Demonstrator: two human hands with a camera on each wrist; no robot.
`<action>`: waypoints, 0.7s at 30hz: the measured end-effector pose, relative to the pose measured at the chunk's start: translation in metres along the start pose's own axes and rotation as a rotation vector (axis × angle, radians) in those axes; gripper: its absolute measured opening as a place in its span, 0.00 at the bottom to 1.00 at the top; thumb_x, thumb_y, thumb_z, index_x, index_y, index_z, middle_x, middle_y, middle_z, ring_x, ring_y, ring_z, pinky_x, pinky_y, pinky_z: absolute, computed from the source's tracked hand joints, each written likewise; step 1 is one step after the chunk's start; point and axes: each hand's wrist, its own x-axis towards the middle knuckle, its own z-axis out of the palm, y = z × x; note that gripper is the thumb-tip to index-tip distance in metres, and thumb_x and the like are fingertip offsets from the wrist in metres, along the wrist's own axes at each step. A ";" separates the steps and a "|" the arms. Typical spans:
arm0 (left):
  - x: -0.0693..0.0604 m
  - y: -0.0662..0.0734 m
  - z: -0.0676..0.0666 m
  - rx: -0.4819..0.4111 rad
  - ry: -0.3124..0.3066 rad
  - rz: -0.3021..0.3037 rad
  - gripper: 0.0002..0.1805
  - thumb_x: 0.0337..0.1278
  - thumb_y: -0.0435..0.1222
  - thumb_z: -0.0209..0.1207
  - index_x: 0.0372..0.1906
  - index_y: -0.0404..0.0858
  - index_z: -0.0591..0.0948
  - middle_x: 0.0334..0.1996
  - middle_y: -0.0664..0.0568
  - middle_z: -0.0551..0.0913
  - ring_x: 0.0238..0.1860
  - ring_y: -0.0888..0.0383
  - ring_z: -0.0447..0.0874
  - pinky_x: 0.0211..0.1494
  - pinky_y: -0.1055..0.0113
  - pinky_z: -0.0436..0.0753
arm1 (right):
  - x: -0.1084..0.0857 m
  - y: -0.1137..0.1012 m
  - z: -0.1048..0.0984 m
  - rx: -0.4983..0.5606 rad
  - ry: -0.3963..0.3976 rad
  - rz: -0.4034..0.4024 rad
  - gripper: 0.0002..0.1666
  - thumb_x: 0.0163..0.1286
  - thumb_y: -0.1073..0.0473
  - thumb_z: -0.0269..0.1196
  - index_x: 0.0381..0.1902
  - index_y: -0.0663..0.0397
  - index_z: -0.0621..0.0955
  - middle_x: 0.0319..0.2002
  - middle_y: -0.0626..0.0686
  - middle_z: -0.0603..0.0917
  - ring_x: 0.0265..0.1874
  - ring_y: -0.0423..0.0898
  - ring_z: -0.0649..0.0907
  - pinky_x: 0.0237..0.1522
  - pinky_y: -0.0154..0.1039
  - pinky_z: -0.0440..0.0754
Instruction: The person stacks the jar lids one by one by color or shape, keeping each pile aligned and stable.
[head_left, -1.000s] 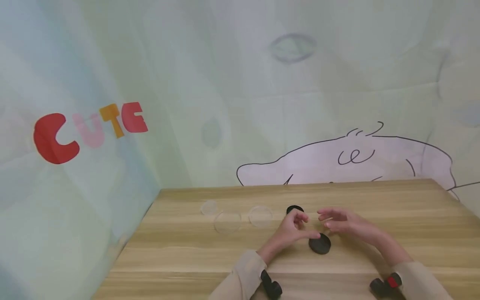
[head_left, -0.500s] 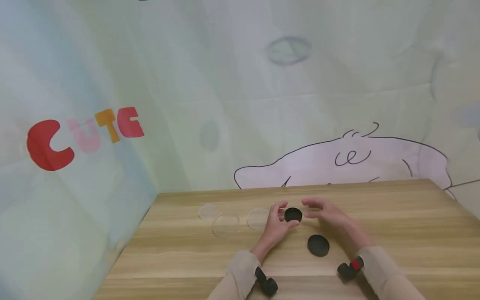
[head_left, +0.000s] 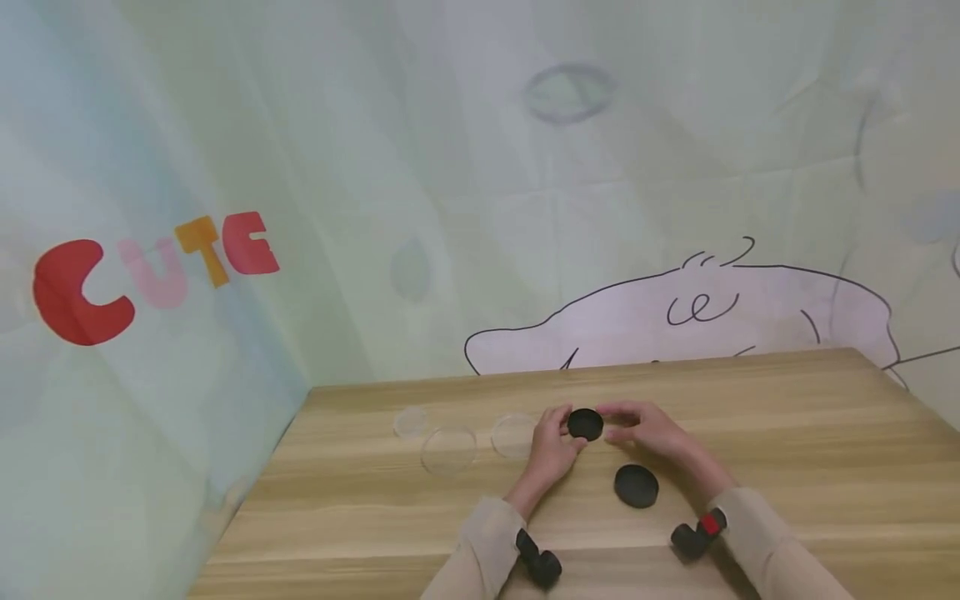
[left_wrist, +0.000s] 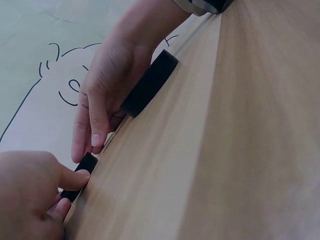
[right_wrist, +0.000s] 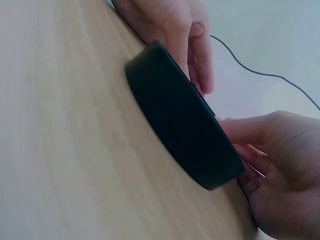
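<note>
A small black round disc with a raised rim [head_left: 585, 425] lies near the middle of the table. My left hand [head_left: 551, 446] pinches it at its left side, thumb on the near edge; in the left wrist view the thumb [left_wrist: 75, 179] presses the disc's side. From the right, my right hand [head_left: 648, 429] reaches it with fairly straight fingers; whether they touch its edge is hard to tell. Nearer to me lies a larger black disc [head_left: 636, 486], with no hand on it. Its thick side [right_wrist: 180, 115] hides part of the small disc in the right wrist view.
Left of the hands, clear round discs lie on the wooden table [head_left: 360, 517]: a small one [head_left: 411, 422], a large one [head_left: 448, 451] and another [head_left: 512, 436] partly behind my left hand. A printed cloth backdrop [head_left: 420, 167] hangs behind the table.
Both hands have moved from above the larger black disc to the small one farther back. My left thumb and fingers have closed onto it. The discs stay about where they were.
</note>
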 end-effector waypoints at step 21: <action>0.000 0.000 0.000 -0.075 0.013 -0.022 0.26 0.43 0.25 0.70 0.53 0.27 0.80 0.46 0.41 0.81 0.44 0.56 0.78 0.50 0.72 0.78 | 0.000 0.001 0.001 -0.067 0.009 -0.023 0.28 0.64 0.58 0.67 0.59 0.67 0.77 0.55 0.66 0.80 0.52 0.55 0.80 0.53 0.44 0.76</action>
